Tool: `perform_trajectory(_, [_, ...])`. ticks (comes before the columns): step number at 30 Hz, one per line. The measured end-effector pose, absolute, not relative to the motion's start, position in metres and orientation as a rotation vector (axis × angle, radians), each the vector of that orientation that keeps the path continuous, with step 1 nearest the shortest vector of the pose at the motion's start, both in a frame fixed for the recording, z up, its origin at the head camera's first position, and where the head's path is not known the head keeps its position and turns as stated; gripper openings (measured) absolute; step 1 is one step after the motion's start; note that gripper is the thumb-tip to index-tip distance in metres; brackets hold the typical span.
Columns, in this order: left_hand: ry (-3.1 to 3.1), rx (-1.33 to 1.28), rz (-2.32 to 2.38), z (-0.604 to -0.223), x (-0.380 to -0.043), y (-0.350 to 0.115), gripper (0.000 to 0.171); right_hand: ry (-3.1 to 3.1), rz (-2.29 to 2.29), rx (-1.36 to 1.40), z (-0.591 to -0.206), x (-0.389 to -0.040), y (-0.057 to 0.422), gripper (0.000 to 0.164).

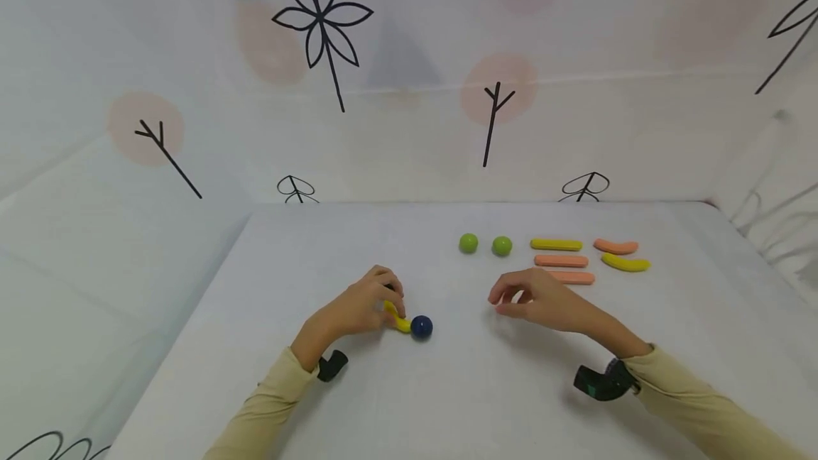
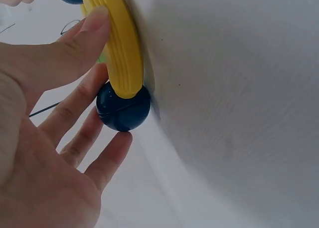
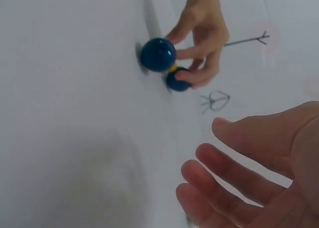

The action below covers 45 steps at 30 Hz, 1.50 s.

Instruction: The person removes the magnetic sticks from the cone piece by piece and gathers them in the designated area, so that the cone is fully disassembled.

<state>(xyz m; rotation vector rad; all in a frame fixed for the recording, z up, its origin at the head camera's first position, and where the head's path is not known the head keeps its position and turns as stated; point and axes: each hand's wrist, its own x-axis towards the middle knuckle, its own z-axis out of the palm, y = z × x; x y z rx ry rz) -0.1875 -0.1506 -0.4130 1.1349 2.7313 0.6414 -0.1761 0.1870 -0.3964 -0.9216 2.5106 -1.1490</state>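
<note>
My left hand (image 1: pixel 361 304) holds a yellow curved, banana-like piece (image 2: pixel 124 48) low over the white table. In the left wrist view the thumb lies on its ribbed face, with fingers behind. A dark blue ball (image 1: pixel 422 327) touches the piece's right end in the head view. A second dark blue ball (image 2: pixel 123 108) sits at the other end, against the fingertips of the left hand. Whether the balls are fixed to the piece I cannot tell. My right hand (image 1: pixel 540 298) hovers to the right with fingers loosely bent, holding nothing.
Behind the right hand lie two green balls (image 1: pixel 502 245), a yellow straight stick (image 1: pixel 556 244), two orange sticks (image 1: pixel 561 261), an orange curved piece (image 1: pixel 616 246) and a yellow curved piece (image 1: pixel 625 263). A patterned cloth (image 1: pixel 409 140) rises behind the table (image 1: pixel 447 403).
</note>
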Motion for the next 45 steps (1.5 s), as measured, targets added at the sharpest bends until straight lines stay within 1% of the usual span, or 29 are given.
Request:
perform_trajectory(5, [2.756, 1.126, 0.629, -0.414, -0.183, -0.147, 0.011, 2.377, -1.211, -0.963, -0.407, -0.172, 0.158, 0.016])
perform_trajectory(13, [2.818, 1.104, 0.591, -0.42, -0.176, -0.138, 0.008, 2.29, -1.274, -0.953, -0.428, -0.16, 0.122, 0.031])
perform_trajectory(21, [2.867, 1.048, 0.573, -0.42, -0.173, -0.136, 0.009, 2.338, -1.363, -0.915, -0.435, -0.16, 0.1, 0.025])
perform_trajectory(29, [2.904, 1.0, 0.573, -0.419, -0.173, -0.135, 0.008, 2.412, -1.395, -0.885, -0.439, -0.163, 0.092, 0.031])
perform_trajectory(36, [2.904, 1.0, 0.562, -0.418, -0.172, -0.134, 0.009, 2.443, -1.384, -0.862, -0.439, -0.16, 0.091, 0.031])
perform_trajectory(39, [2.903, 1.008, 0.564, -0.418, -0.172, -0.133, 0.008, 2.448, -1.363, -0.877, -0.438, -0.159, 0.092, 0.03])
perform_trajectory(45, [2.912, 1.005, 0.581, -0.418, -0.169, -0.132, 0.008, 2.49, -1.295, -0.917, -0.436, -0.16, 0.092, 0.022])
